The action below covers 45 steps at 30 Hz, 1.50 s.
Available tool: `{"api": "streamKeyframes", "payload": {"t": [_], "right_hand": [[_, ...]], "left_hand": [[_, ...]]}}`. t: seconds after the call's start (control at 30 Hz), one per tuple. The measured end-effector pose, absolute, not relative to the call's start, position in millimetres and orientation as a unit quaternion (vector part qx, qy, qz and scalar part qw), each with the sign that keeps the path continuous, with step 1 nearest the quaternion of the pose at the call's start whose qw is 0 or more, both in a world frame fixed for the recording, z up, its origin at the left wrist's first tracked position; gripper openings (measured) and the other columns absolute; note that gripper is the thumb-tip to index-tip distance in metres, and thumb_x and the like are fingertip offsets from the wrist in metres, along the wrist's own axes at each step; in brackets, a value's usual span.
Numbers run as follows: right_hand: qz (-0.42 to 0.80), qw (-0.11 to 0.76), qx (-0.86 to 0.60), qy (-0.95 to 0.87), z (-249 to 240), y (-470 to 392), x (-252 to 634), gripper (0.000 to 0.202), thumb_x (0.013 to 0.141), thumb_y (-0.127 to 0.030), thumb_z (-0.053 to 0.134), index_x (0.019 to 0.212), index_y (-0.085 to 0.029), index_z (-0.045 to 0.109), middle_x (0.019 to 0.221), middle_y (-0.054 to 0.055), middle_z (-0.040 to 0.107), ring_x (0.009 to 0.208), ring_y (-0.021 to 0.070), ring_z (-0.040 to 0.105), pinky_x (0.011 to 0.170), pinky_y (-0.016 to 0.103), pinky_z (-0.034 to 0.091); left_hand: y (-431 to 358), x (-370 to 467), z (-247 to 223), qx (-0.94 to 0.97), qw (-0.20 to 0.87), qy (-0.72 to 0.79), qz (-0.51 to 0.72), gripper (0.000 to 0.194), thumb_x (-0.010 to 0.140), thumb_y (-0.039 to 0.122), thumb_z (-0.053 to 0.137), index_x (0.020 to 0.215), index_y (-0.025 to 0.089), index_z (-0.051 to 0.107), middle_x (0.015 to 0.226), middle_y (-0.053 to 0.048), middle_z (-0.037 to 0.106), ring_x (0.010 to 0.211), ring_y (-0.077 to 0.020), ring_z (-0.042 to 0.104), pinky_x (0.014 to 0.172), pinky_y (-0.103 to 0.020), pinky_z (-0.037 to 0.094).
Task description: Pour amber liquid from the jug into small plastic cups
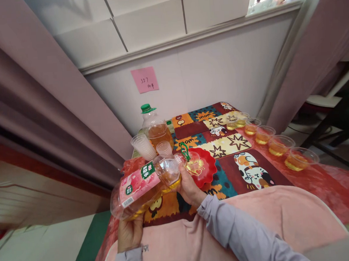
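A large clear bottle (pixel 144 183) with a pink label lies tilted in my hands, its neck pointing right. Yellow liquid runs along its lower side. My left hand (pixel 130 231) supports the base end from below, fingers partly hidden by the bottle. Around the neck end, my right hand (pixel 190 188) is closed. A green ring handle (pixel 184 151) sticks up at the mouth. Just beyond the mouth, a clear plastic cup (pixel 195 159) stands on a red scalloped plate (pixel 211 168); whether liquid is flowing into it I cannot tell.
Behind the bottle stand two stacks of clear cups, a larger one (pixel 142 146) and a smaller one (pixel 164 147), beside a green-capped jug (pixel 159 134). Several cups of yellow liquid (pixel 297 161) line the right side. Patterned mats (pixel 228 166) and a pink towel (pixel 262 208) cover the table.
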State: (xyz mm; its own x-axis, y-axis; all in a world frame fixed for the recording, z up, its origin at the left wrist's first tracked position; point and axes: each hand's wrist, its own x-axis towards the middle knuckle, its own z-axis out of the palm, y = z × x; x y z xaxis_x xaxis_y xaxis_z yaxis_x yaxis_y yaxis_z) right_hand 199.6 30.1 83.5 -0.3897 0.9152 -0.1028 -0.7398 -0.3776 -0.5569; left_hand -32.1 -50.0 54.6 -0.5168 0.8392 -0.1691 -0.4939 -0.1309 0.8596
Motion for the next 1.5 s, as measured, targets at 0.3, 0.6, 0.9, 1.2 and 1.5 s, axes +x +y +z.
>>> {"api": "streamKeyframes", "payload": {"t": [0.3, 0.6, 0.9, 1.2, 1.5], "right_hand": [[0.805, 0.518, -0.201, -0.211, 79.9, 30.9, 197.6, 0.066, 0.099, -0.078, 0.055, 0.138, -0.026, 0.067, 0.117, 0.009, 0.083, 0.106, 0.0301, 0.080, 0.079, 0.051, 0.071], [0.803, 0.517, -0.203, -0.216, 80.1, 31.0, 198.5, 0.068, 0.098, -0.079, 0.056, 0.138, -0.025, 0.066, 0.116, 0.010, 0.083, 0.105, 0.0299, 0.081, 0.079, 0.051, 0.071], [0.804, 0.520, -0.198, -0.210, 80.0, 31.2, 198.0, 0.069, 0.098, -0.079, 0.057, 0.140, -0.025, 0.066, 0.119, 0.010, 0.083, 0.105, 0.0301, 0.081, 0.081, 0.051, 0.071], [0.808, 0.514, -0.189, -0.216, 81.0, 32.4, 199.9, 0.068, 0.099, -0.078, 0.056, 0.142, -0.026, 0.064, 0.119, 0.009, 0.083, 0.105, 0.0290, 0.081, 0.079, 0.049, 0.071], [0.805, 0.516, -0.194, -0.220, 82.5, 31.2, 200.1, 0.067, 0.099, -0.078, 0.055, 0.139, -0.026, 0.066, 0.117, 0.009, 0.084, 0.103, 0.0294, 0.082, 0.080, 0.050, 0.071]], "left_hand": [[-50.1, -35.6, 51.2, 0.169, 0.455, 0.465, 0.740, 0.038, 0.095, 0.032, 0.074, 0.133, 0.033, 0.075, 0.135, -0.002, 0.079, 0.133, -0.0233, 0.071, 0.108, -0.033, 0.060], [-49.8, -31.1, 54.7, 0.136, 0.449, 0.477, 0.744, 0.038, 0.096, 0.028, 0.069, 0.133, 0.033, 0.075, 0.140, -0.002, 0.077, 0.144, -0.0252, 0.063, 0.115, -0.037, 0.056], [-49.2, -26.9, 57.9, 0.138, 0.443, 0.497, 0.733, 0.034, 0.096, 0.030, 0.068, 0.129, 0.033, 0.075, 0.138, -0.002, 0.078, 0.148, -0.0259, 0.059, 0.119, -0.042, 0.053], [-48.5, -19.5, 63.4, 0.172, 0.415, 0.508, 0.735, 0.043, 0.090, 0.045, 0.076, 0.132, 0.037, 0.075, 0.150, -0.001, 0.071, 0.156, -0.0296, 0.050, 0.123, -0.045, 0.049], [-48.4, -17.2, 65.0, 0.182, 0.401, 0.529, 0.726, 0.049, 0.084, 0.045, 0.077, 0.132, 0.036, 0.075, 0.149, -0.004, 0.071, 0.155, -0.0356, 0.050, 0.120, -0.049, 0.054]]}}
